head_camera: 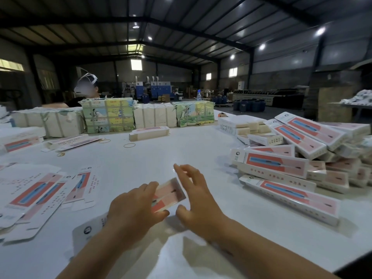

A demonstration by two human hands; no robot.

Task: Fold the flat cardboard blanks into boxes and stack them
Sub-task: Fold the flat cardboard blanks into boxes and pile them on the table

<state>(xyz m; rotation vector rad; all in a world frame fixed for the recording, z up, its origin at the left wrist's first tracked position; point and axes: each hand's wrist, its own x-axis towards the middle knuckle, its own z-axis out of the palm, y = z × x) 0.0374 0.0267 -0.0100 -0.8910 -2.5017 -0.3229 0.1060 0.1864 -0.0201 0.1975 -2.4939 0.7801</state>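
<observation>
A long cardboard blank (171, 195) with a pink and red print lies slanted in front of me over the white table (181, 150). My left hand (132, 210) grips it around the middle, thumb under its near edge. My right hand (198, 195) hovers at the blank's far end, fingers straight and spread, thumb close to the edge. Flat blanks (38, 194) lie fanned out at the left. Folded boxes (289, 168) are piled at the right.
Wrapped bundles (107, 115) line the far side of the table, a single folded box (149, 133) lies before them, and rubber bands (129, 145) are scattered nearby. A person sits behind the bundles at the far left. The table's edge runs at the lower right.
</observation>
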